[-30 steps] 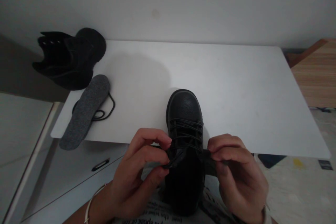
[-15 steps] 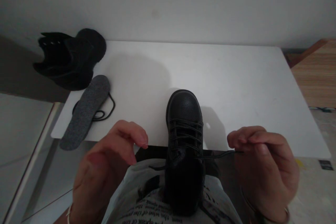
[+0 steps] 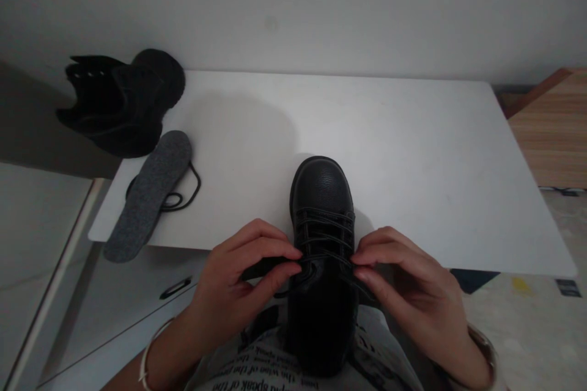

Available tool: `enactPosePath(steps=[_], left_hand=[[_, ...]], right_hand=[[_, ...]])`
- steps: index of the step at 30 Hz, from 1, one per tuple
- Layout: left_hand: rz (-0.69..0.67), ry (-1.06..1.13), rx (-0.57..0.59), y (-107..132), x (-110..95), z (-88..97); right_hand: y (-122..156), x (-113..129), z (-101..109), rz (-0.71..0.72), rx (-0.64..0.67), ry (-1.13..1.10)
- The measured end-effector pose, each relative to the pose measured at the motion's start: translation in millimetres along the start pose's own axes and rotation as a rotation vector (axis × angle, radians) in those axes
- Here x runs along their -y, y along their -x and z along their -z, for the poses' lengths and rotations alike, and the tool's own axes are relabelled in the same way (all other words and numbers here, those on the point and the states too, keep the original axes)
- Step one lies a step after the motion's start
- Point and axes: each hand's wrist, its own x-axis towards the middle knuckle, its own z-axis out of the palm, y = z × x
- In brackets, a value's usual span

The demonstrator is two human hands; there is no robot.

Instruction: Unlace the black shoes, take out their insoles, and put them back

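Shoe (image 3: 322,186) in the middle, toe over the tabletop's (image 3: 426,165) near edge, heel toward the wearer!
Left hand (image 3: 224,284) and right hand (image 3: 422,290) have fingers pinching either side of its lacing; lace or leather, can't tell. Out left, a grey insole (image 3: 149,198) overhangs the near edge, covering part of a black cord (image 3: 196,180); beyond, a second boot (image 3: 149,88) fills the far corner.

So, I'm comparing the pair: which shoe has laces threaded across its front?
The near shoe, between the left hand and right hand: laces cross its front. The other shoe, back left on the table, shows bare eyelets.
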Motion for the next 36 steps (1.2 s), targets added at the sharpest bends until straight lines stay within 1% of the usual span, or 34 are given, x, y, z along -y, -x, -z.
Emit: enactPosePath(steps=[3, 9, 14, 23, 29, 32, 36], left_hand=[[-0.024, -0.038, -0.009, -0.1, -0.3, 0.4], [-0.061, -0.082, -0.004, -3.2, -2.9, 0.4], [-0.057, -0.11, 0.005, -3.1, -4.1, -0.4], [-0.068, -0.151, -0.04, -4.5, -5.8, -1.2], [-0.039, -0.142, 0.008, -2.1, -5.7, 0.8], [-0.055, -0.146, 0.031, -1.8, -4.4, 1.5], [-0.08, -0.155, 0.027, -3.0, -3.2, 1.3]], right_hand=[[-1.0, -0.1, -3.2, 0.017, -0.001, 0.038], [-2.3, 1.9, -6.0, 0.021, -0.02, 0.034], [-2.6, 5.4, -7.7, 0.014, 0.0, 0.016], [-1.1, 2.4, -13.5, 0.017, -0.047, -0.001], [0.1, 5.2, -8.1, 0.041, -0.028, 0.048], [0.7, 4.6, -6.1, 0.039, -0.01, 0.107], [-0.2, 2.4, -7.4, 0.056, -0.022, 0.112]])
